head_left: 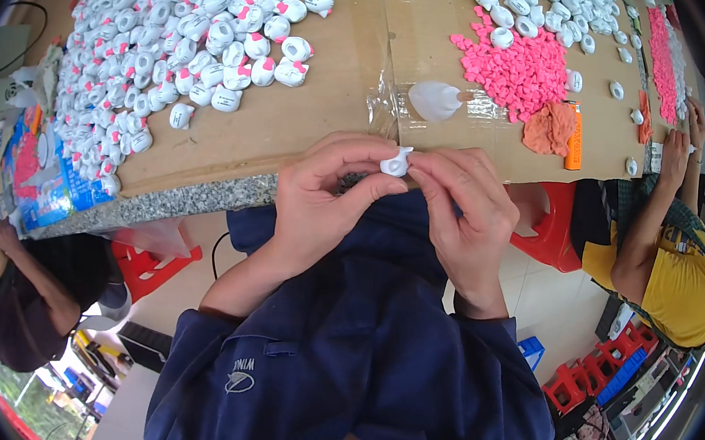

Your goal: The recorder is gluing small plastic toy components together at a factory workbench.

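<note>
In front of my chest, just off the table's near edge, my left hand (318, 200) pinches a small white cat-head piece (394, 162) between thumb and fingertips. A hollow opening shows on its near side. My right hand (470, 210) is closed at the piece's right edge, thumb and index finger together against it; whatever lies between those fingertips is hidden. Beyond the hands, a translucent white squeeze bottle (434, 101) lies on the cardboard. A heap of small pink pieces (511, 70) is to its right.
Many white heads with pink bows (208, 41) cover the table's left; plain white heads (551, 10) lie at the far right. An orange cloth (550, 129) sits beside an orange tube (575, 138). Red stools (547, 226) stand below. Co-workers sit left and right (686, 282).
</note>
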`<state>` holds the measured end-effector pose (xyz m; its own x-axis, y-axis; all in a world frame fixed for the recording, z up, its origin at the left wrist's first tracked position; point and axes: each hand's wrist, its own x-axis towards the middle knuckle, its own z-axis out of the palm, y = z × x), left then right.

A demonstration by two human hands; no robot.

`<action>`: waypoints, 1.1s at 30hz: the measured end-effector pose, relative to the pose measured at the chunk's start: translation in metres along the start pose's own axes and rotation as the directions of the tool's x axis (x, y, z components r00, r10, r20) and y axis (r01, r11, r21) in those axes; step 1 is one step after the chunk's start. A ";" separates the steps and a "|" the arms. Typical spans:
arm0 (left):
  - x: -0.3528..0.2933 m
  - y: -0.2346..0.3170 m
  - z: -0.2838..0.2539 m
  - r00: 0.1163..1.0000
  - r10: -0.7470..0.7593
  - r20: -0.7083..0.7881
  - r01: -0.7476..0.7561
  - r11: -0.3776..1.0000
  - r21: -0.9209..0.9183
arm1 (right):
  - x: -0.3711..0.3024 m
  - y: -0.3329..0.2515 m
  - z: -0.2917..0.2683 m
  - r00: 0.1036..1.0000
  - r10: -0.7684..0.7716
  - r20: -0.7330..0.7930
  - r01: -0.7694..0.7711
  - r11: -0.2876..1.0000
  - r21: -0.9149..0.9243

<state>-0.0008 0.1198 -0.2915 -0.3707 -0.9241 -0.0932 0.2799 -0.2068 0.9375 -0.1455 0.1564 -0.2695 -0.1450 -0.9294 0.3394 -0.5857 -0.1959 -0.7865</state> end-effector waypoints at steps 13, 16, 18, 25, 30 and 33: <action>0.001 -0.005 -0.011 0.990 0.013 0.138 -0.005 0.998 -0.059 | 0.002 0.008 -0.009 0.870 0.412 0.270 -0.493 0.736 0.464; 0.002 -0.008 -0.012 0.989 0.013 0.145 -0.007 0.999 -0.038 | 0.001 0.016 -0.005 0.900 0.354 0.253 -0.435 0.753 0.494; 0.003 -0.010 -0.012 0.980 0.126 0.151 -0.139 0.987 0.075 | 0.002 0.013 -0.004 0.891 0.370 0.263 -0.453 0.693 0.561; -0.002 -0.005 -0.007 0.986 0.114 0.119 -0.131 0.982 0.139 | -0.001 0.016 0.000 0.903 0.376 0.207 -0.425 0.720 0.548; -0.001 -0.002 -0.006 0.993 0.078 0.094 -0.086 0.993 0.081 | 0.002 0.018 0.002 0.990 0.111 0.084 -0.134 0.919 0.372; 0.000 -0.006 -0.008 0.976 0.182 0.121 -0.199 0.968 0.153 | 0.000 0.013 0.006 0.994 0.104 0.035 -0.110 0.934 0.339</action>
<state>0.0048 0.1188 -0.2998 -0.4176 -0.9006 0.1202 0.2097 0.0331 0.9772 -0.1487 0.1522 -0.2828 -0.1771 -0.9551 0.2374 -0.2612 -0.1869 -0.9470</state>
